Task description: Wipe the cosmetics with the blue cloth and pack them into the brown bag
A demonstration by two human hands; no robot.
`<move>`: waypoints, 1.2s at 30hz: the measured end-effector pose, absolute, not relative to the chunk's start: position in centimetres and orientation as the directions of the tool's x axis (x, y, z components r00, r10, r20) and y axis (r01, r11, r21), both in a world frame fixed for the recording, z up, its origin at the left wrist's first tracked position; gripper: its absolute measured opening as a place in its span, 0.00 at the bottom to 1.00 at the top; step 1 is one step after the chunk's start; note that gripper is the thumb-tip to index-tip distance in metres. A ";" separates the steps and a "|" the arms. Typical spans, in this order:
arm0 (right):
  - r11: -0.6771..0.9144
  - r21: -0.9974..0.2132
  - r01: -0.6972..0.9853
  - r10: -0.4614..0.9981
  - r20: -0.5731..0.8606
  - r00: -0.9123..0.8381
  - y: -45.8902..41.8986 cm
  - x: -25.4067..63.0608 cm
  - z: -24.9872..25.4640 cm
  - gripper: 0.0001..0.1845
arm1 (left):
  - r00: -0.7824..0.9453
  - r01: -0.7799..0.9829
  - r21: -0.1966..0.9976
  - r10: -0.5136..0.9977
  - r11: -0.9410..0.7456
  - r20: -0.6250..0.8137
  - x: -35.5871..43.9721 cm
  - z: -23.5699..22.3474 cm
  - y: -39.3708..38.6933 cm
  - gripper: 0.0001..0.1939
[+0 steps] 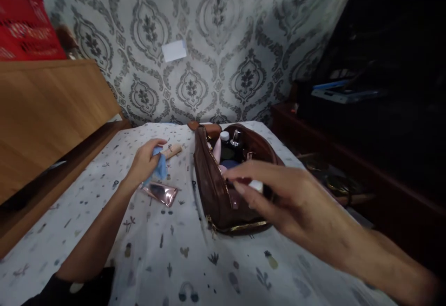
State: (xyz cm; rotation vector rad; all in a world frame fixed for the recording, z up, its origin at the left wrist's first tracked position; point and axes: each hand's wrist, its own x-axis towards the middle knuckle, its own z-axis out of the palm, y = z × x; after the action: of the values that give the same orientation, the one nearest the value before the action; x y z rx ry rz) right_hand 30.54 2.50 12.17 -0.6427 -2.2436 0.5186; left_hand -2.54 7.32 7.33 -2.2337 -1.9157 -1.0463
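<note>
My left hand (pixel 142 162) is closed on a crumpled blue cloth (pixel 160 167) over the left part of the table. A beige tube-like item (pixel 172 151) sticks out beside the cloth; whether it is held too is unclear. Just below lies a shiny rose-gold pouch or case (pixel 163 193). My right hand (pixel 289 190) reaches over the open brown bag (pixel 216 194), index finger and thumb stretched out and slightly apart, near its zipped edge. Inside the bag stand a dark bottle with a white cap (pixel 225 136), a pale pink tube (pixel 217 150) and another white cap (pixel 256 186).
A patterned white cloth (pixel 195 269) covers the table. On the left, a wooden cabinet (pixel 52 106) carries a red bag (pixel 28 27). Dark reddish furniture (pixel 289 120) stands along the right, and the patterned wall (pixel 216 64) rises behind.
</note>
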 end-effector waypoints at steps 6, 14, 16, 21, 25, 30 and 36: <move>0.721 -0.674 0.159 0.559 0.430 -0.709 -2.9 26.3 7.8 0.13 | -0.164 0.981 0.123 0.982 0.153 0.089 -4.1 3.1 6.9 0.21; 0.142 -0.988 0.064 0.681 0.050 -0.731 -2.5 17.9 1.6 0.11 | -0.212 0.976 -0.039 0.977 0.213 0.015 -2.6 2.9 6.8 0.21; -0.183 -0.978 -0.099 0.725 -0.066 -0.686 -1.6 16.1 0.1 0.15 | -0.190 0.981 -0.007 0.977 0.192 0.096 -2.6 3.3 6.3 0.20; -0.425 -0.767 -0.481 0.816 -0.094 -0.571 -0.9 14.2 -2.0 0.34 | 0.072 0.940 0.294 0.943 -0.173 0.326 -1.7 4.0 2.5 0.17; -0.485 -0.684 -0.545 0.810 -0.114 -0.576 -1.1 14.1 -2.8 0.32 | 0.222 0.828 0.412 0.898 -0.380 0.381 -0.6 2.7 -1.1 0.17; -0.468 -0.709 -0.527 0.796 -0.080 -0.600 -1.0 14.3 -3.3 0.32 | 0.115 0.762 0.506 0.854 -0.404 0.508 -0.6 1.2 -2.7 0.13; -0.399 -0.749 -0.528 0.804 -0.009 -0.595 -0.5 14.5 -3.1 0.29 | 0.173 0.710 0.515 0.828 -0.481 0.533 -1.0 0.8 -3.0 0.14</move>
State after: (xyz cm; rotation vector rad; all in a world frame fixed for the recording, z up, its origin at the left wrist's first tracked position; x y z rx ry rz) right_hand 14.53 -0.47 -3.15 -0.4752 -0.9204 2.0531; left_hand -0.97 -2.97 0.84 -2.5151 -1.6634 -1.3155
